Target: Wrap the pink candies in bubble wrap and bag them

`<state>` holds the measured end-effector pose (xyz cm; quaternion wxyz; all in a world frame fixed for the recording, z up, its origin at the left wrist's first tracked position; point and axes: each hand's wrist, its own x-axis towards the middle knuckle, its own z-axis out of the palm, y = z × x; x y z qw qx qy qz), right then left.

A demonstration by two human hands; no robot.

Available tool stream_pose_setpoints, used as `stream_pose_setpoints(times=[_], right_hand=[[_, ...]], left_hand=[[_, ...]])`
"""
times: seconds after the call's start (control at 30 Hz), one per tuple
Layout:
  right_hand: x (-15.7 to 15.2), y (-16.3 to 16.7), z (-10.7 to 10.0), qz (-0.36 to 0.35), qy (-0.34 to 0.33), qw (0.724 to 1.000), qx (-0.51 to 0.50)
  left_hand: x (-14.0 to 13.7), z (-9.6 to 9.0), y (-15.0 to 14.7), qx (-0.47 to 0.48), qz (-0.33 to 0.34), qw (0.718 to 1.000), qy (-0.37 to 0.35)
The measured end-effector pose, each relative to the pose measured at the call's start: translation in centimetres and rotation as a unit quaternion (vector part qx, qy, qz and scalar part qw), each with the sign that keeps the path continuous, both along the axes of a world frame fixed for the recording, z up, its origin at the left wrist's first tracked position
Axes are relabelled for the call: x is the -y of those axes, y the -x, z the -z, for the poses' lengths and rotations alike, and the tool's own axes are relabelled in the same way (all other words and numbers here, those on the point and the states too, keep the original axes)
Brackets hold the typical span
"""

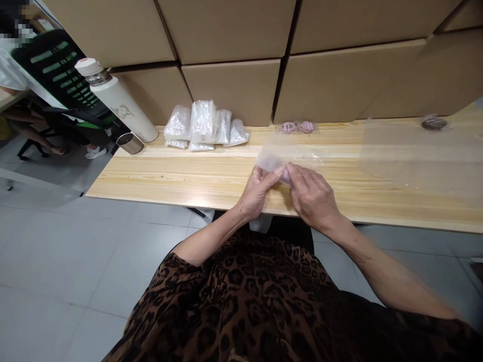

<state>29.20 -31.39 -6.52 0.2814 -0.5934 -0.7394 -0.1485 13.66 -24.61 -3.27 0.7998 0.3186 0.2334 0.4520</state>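
Near the table's front edge, my left hand [254, 193] and my right hand [311, 193] meet on a clear plastic bag [268, 160]. The left thumb lies over the bag's near part, fingers beneath it. My right fingers are pinched together at the bag's right side. Whether anything is inside the bag cannot be made out. Just beyond the hands lies a small clear packet with pink patterned pieces [298, 127]. Several bundles of folded clear bags [204, 123] stand to the left, against the boxes.
Stacked cardboard boxes [230, 90] wall off the table's back. A white bottle [121, 103] and a metal cup [130, 143] stand at the left end. On the right lie a large clear plastic sheet [411, 156] and a roll of brown tape [433, 123]. A person sits far left beyond a chair [60, 65].
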Motion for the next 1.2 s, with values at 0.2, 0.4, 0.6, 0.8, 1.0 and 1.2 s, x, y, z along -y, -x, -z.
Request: stream_pose_setpoints(times=[0.2,0.4,0.6,0.8,1.0,1.2], right_hand=[[1.1,-1.7,-2.5,-0.071,0.105,0.951,-0.283],[0.2,-2.3,-4.1,-0.168,0.262,0.765,-0.563],[-0.4,-1.9,-3.2,-0.174,0.286,0.653,-0.680],[0.0,-1.7,-1.6,-0.098,0.174,0.780,-0.593],[-0.4,-3.1,0.1,-0.015,0.051,0.868,-0.494],[-1.4,-3.1,-0.6,-0.035,0.124,0.716,-0.686]], left_hand=[[-1.2,0.0,0.2,0.006,0.082,0.997,-0.014],[-1.4,-0.5,0.0,-0.004,0.115,0.993,0.004],[-0.9,-1.1,-0.9,0.003,0.089,0.996,0.013],[-1.4,-0.6,-1.6,-0.024,0.008,0.999,0.038],[-1.8,-0.5,-1.3,-0.033,-0.004,0.999,-0.001],[-1.9,-0.9,-0.5,-0.031,0.049,0.998,0.008]])
